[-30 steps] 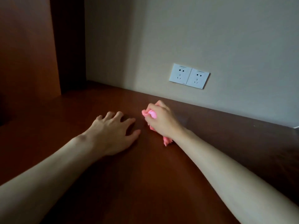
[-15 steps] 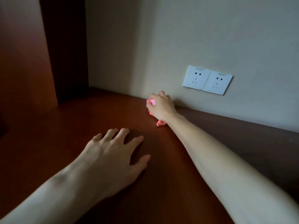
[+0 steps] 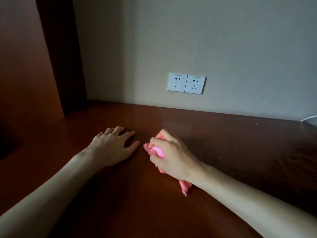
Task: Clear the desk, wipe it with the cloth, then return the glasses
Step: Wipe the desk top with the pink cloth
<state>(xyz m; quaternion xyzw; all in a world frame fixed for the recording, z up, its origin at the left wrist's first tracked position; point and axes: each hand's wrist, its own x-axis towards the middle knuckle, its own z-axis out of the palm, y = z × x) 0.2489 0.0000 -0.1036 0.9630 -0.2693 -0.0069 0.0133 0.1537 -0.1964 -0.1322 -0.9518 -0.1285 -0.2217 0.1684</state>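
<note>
Midway through the wiping step, we work a bunched pink cloth (image 3: 155, 150) across the dark reddish desk (image 3: 223, 143) at the centre of the frame. To do this pass well, we judge it best to press the cloth flat against the wood, sweep in overlapping strokes from the wall edge toward the lower frame, and cover the stretch at right, where pale specks show on the surface. Loosening the wad so that more fabric meets the desk would likely clean faster.

Our right hand (image 3: 173, 157), centre right, has its fingers curled tight round the cloth, thumb across the top; a ragged tail of fabric pokes out beneath the wrist. Our left hand (image 3: 113, 146), just left of centre, lies palm down on the desk with fingers spread and straight, holding nothing, and we take it as a brace. The two hands sit near each other without touching.

A double wall socket (image 3: 186, 83) hangs above them, and a white cable (image 3: 308, 118) enters at the right edge. We see no glasses anywhere in the frame.
</note>
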